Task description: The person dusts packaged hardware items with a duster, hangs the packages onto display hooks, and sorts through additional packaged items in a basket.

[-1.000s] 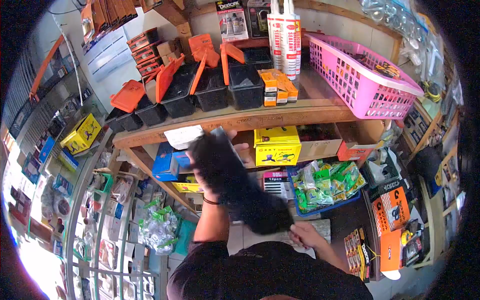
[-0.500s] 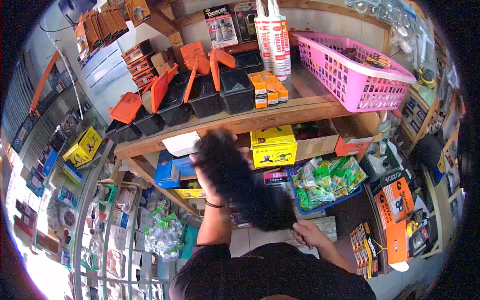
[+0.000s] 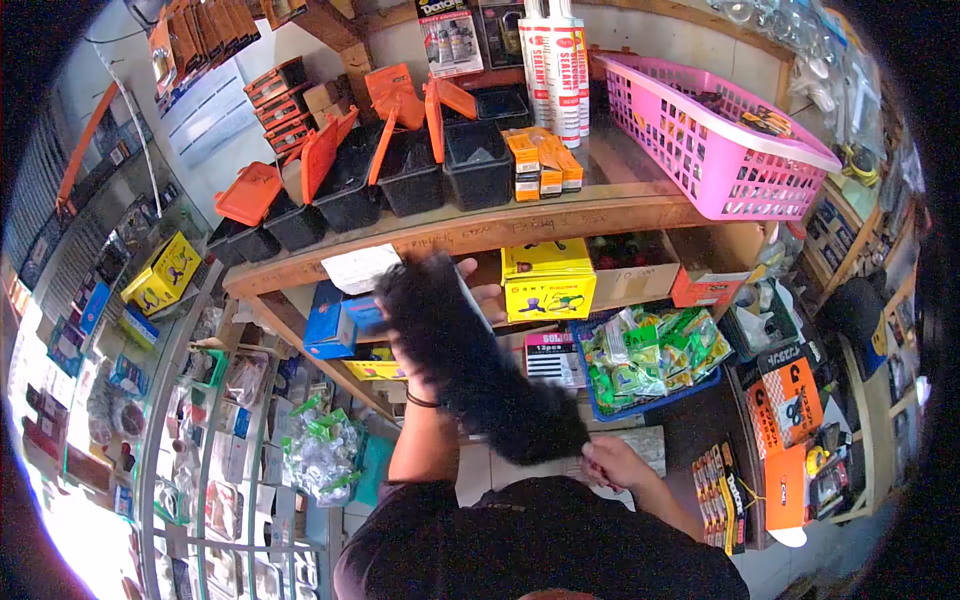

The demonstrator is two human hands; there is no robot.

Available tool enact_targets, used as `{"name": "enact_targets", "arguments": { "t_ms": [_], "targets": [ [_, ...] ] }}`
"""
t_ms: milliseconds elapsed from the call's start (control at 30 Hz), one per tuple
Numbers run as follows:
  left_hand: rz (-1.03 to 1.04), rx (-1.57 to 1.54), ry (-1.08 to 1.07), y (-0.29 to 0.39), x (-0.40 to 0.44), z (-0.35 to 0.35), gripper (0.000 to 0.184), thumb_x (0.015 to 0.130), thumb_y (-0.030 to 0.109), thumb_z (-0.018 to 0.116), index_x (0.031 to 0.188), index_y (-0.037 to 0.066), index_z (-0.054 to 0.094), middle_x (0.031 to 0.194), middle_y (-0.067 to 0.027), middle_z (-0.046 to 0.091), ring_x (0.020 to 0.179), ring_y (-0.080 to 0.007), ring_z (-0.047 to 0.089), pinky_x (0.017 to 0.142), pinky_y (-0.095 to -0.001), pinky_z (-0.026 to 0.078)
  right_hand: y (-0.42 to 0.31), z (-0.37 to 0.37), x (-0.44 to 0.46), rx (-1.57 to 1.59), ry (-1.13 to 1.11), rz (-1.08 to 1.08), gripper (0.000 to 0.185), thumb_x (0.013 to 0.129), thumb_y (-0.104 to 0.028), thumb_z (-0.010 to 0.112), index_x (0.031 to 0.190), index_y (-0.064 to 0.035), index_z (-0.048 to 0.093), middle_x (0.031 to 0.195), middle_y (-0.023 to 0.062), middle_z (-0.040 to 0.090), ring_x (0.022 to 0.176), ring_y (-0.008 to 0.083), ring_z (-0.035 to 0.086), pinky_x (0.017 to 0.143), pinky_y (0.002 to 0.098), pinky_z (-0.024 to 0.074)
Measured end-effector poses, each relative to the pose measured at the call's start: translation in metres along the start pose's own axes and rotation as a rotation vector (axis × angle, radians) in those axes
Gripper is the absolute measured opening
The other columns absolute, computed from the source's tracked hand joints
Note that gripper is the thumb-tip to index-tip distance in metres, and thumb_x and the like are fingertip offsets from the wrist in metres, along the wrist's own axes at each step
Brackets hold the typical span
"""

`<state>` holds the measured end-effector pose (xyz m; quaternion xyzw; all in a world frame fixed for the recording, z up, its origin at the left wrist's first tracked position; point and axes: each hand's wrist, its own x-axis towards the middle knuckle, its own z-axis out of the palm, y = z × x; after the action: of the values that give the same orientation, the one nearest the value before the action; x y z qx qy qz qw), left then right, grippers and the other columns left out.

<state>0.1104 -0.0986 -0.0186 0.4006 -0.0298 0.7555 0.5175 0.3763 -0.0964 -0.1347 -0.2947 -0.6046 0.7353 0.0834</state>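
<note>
- Now, more of a pink-and-white printed pack [image 3: 553,358] is left uncovered than half a second ago, and a pale edge of a flat object [image 3: 474,305] is exposed.
- The long, black, fluffy duster [image 3: 485,365] is laid slantwise across that object, less blurred than before; its lower end is pinched by the right hand [image 3: 615,463].
- Beyond the object the fingers of the left hand [image 3: 413,378] are seen spread; its grip cannot be told, the palm being partly hidden by the duster.
- Behind, a yellow cardboard box [image 3: 548,282] and a blue plastic tray [image 3: 650,404] of green packets are seen.
- Above, black plastic bins [image 3: 407,187] and a pink perforated basket [image 3: 715,175] are held on a wooden shelf [image 3: 450,229].
</note>
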Motion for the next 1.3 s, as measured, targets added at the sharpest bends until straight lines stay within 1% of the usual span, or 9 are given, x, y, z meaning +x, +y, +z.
{"name": "enact_targets", "arguments": {
  "t_ms": [133, 300, 367, 500, 667, 800, 900, 1233, 1300],
  "targets": [
    [0.106, 0.148, 0.470, 0.003, 0.002, -0.008, 0.062, 0.084, 0.054, 0.030, 0.126, 0.009, 0.032, 0.126, -0.0102, 0.039, 0.114, -0.0313, 0.039, 0.095, -0.0461, 0.031, 0.001, -0.004, 0.004, -0.006, -0.041, 0.002, 0.036, 0.090, -0.031, 0.037, 0.064, -0.0074, 0.044, 0.049, -0.0011, 0.041, 0.034, 0.0053, 0.036, 0.026, 0.0209, 0.0268],
    [-0.001, 0.114, -0.280, 0.009, 0.005, 0.004, 0.063, 0.085, 0.051, 0.032, 0.129, 0.006, 0.026, 0.127, -0.0142, 0.037, 0.110, -0.0342, 0.042, 0.091, -0.0480, 0.035, 0.008, -0.009, 0.007, -0.009, -0.014, -0.016, 0.037, 0.090, -0.033, 0.036, 0.064, -0.0076, 0.045, 0.048, -0.0013, 0.041, 0.032, 0.0056, 0.036, 0.025, 0.0205, 0.0271],
    [0.233, 0.191, 0.515, 0.003, 0.006, 0.017, 0.064, 0.084, 0.049, 0.035, 0.128, 0.004, 0.026, 0.126, -0.0172, 0.037, 0.106, -0.0385, 0.043, 0.084, -0.0463, 0.042, 0.004, -0.010, 0.005, 0.048, 0.090, -0.031, 0.038, 0.090, -0.034, 0.035, 0.064, -0.0077, 0.045, 0.047, -0.0014, 0.040, 0.032, 0.0056, 0.035, 0.025, 0.0204, 0.0270],
    [-0.095, -0.045, -0.191, 0.014, 0.004, -0.004, 0.062, 0.086, 0.051, 0.029, 0.128, 0.006, 0.028, 0.125, -0.0148, 0.038, 0.113, -0.0327, 0.039, 0.095, -0.0444, 0.032, -0.003, -0.008, 0.000, -0.075, -0.081, 0.028, 0.037, 0.090, -0.034, 0.037, 0.064, -0.0086, 0.044, 0.048, -0.0013, 0.041, 0.032, 0.0055, 0.035, 0.025, 0.0203, 0.0271],
    [0.192, -0.141, 0.473, 0.008, 0.000, -0.002, 0.058, 0.084, 0.046, 0.038, 0.127, 0.009, 0.030, 0.131, -0.0151, 0.032, 0.108, -0.0408, 0.041, 0.084, -0.0538, 0.039, 0.011, -0.014, 0.007, -0.011, 0.011, -0.045, 0.039, 0.089, -0.033, 0.037, 0.061, -0.0072, 0.042, 0.047, 0.0008, 0.042, 0.031, 0.0066, 0.034, 0.027, 0.0202, 0.0247],
    [-0.081, 0.008, -0.135, 0.011, -0.001, -0.010, 0.057, 0.086, 0.050, 0.030, 0.124, 0.008, 0.038, 0.123, -0.0130, 0.042, 0.111, -0.0335, 0.042, 0.091, -0.0461, 0.036, -0.003, -0.005, -0.001, -0.058, -0.073, -0.046, 0.039, 0.090, -0.033, 0.037, 0.061, -0.0071, 0.042, 0.047, 0.0004, 0.040, 0.031, 0.0067, 0.033, 0.028, 0.0204, 0.0248],
    [0.158, -0.068, 0.462, 0.005, 0.000, 0.003, 0.058, 0.083, 0.048, 0.036, 0.127, 0.010, 0.032, 0.130, -0.0148, 0.033, 0.109, -0.0409, 0.041, 0.085, -0.0531, 0.038, 0.000, -0.015, 0.002, 0.083, 0.117, -0.025, 0.037, 0.090, -0.031, 0.038, 0.061, -0.0074, 0.043, 0.047, 0.0003, 0.041, 0.031, 0.0056, 0.033, 0.027, 0.0199, 0.0247],
    [0.191, 0.023, 0.442, -0.001, 0.000, 0.000, 0.055, 0.084, 0.045, 0.039, 0.126, 0.009, 0.034, 0.128, -0.0151, 0.035, 0.108, -0.0395, 0.042, 0.087, -0.0529, 0.037, 0.005, -0.019, -0.005, 0.012, 0.132, -0.021, 0.038, 0.089, -0.033, 0.039, 0.061, -0.0086, 0.044, 0.048, -0.0020, 0.041, 0.036, 0.0056, 0.036, 0.032, 0.0204, 0.0278],
    [0.050, 0.123, 0.054, -0.002, 0.002, 0.006, 0.051, 0.087, 0.044, 0.032, 0.123, 0.008, 0.038, 0.120, -0.0120, 0.046, 0.107, -0.0300, 0.046, 0.091, -0.0442, 0.037, -0.001, -0.019, -0.010, -0.087, -0.146, 0.105, 0.037, 0.089, -0.034, 0.040, 0.062, -0.0090, 0.044, 0.048, -0.0021, 0.041, 0.035, 0.0057, 0.035, 0.031, 0.0205, 0.0273]
  ]
}}
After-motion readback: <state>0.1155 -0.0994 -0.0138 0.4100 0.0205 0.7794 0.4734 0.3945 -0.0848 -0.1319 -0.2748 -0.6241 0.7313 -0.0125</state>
